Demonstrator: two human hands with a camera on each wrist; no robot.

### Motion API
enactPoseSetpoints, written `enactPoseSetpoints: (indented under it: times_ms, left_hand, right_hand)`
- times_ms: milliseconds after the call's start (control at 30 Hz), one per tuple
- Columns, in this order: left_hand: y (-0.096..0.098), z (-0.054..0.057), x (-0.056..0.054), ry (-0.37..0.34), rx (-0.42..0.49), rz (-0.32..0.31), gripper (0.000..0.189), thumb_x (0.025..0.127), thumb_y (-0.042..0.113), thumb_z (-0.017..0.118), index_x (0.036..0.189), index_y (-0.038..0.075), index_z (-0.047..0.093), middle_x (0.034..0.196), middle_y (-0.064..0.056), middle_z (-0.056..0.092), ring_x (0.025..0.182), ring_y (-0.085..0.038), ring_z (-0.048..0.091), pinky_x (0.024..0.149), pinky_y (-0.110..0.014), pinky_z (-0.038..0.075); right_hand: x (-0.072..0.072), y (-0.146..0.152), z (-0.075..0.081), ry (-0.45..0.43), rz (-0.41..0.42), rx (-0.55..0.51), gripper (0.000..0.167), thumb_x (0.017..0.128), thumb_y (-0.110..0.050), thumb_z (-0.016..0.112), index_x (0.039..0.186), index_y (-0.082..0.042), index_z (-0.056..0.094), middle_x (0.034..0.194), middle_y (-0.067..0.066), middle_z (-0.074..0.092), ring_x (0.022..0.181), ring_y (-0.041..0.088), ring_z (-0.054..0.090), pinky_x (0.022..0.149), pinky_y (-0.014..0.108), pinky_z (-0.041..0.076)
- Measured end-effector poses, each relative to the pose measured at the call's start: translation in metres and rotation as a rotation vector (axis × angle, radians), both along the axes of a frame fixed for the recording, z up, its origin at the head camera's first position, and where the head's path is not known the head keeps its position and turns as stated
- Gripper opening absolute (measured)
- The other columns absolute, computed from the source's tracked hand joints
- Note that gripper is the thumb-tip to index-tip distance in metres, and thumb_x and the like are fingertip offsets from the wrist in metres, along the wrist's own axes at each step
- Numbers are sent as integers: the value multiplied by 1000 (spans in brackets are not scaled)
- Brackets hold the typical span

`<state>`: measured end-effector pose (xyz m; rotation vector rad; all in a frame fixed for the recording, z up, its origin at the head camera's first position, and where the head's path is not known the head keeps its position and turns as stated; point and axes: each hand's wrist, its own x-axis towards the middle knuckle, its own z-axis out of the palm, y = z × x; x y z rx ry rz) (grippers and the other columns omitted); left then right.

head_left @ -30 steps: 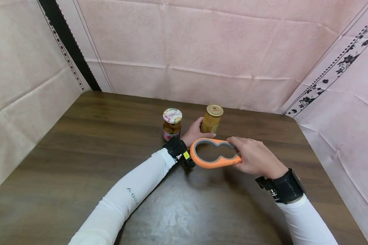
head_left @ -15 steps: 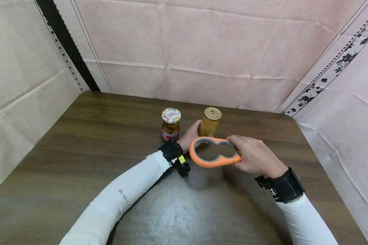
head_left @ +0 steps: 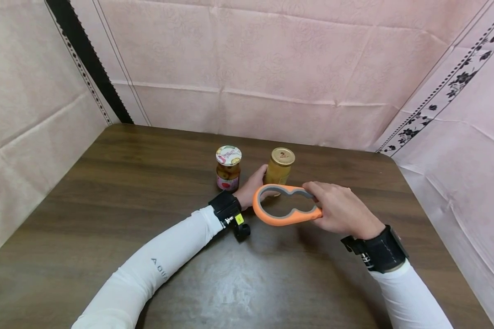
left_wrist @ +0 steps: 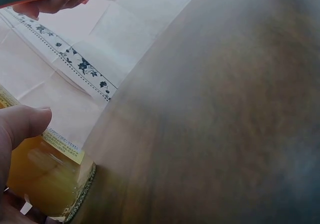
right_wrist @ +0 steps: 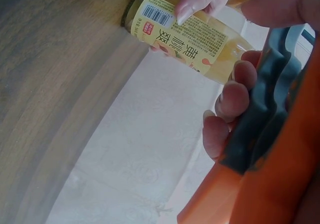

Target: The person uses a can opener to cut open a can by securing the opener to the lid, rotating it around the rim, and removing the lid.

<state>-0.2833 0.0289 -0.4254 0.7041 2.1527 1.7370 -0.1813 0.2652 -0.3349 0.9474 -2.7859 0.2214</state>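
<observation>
My left hand (head_left: 251,188) grips an upright glass jar (head_left: 278,171) with yellow contents and a gold lid, at the far middle of the table. In the left wrist view, the thumb lies across the jar (left_wrist: 45,171). Its yellow label (right_wrist: 182,37), with a barcode, shows in the right wrist view. My right hand (head_left: 343,208) holds an orange jar opener (head_left: 286,222) with a scalloped grey lining, fingers curled round one end. The opener's loop is nearer the camera than the jar, covering its lower part in the head view. Nothing shows inside the loop but tabletop.
A second jar (head_left: 228,169), with a white patterned lid and brownish contents, stands just left of the left hand. The brown wooden table (head_left: 107,196) is bordered by pale pink cloth (head_left: 271,59) at the back and both sides.
My left hand has drawn the yellow jar slightly nearer and to the left. The right hand and the jar opener have stayed almost still.
</observation>
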Motion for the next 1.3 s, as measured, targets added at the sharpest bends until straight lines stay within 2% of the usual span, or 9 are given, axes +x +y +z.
enactPoseSetpoints:
  times_ms: [600, 900, 1167, 1300]
  left_hand:
    - [-8, 0, 10, -19, 7, -25, 60, 95, 18, 71, 144, 14, 37, 146, -8, 50, 135, -24, 50, 114, -45, 43]
    - [-11, 1, 18, -71, 4, -22, 67, 92, 26, 76, 146, 17, 37, 144, -6, 52, 130, -23, 52, 112, -46, 44]
    - [-16, 1, 25, -83, 28, -57, 65, 92, 26, 76, 145, 18, 38, 141, -5, 54, 128, -22, 53, 111, -45, 44]
    - [-18, 2, 30, -90, 22, -52, 66, 91, 28, 77, 144, 20, 39, 140, -3, 56, 127, -20, 54, 109, -43, 45]
  right_hand:
    - [2, -3, 2, -16, -4, -2, 54, 68, -6, 75, 120, -9, 61, 83, -1, 62, 71, 10, 54, 61, 30, 48]
    - [5, -3, 3, -11, -9, 6, 55, 68, -7, 77, 121, -9, 61, 85, 0, 64, 72, 10, 55, 62, 30, 49]
    - [8, -6, 6, 24, 9, 15, 57, 67, -7, 77, 122, -7, 61, 90, 2, 68, 76, 11, 62, 65, 35, 54]
    - [10, -7, 7, 42, 21, 18, 59, 66, -7, 77, 122, -6, 61, 93, 4, 71, 78, 12, 64, 67, 37, 56]
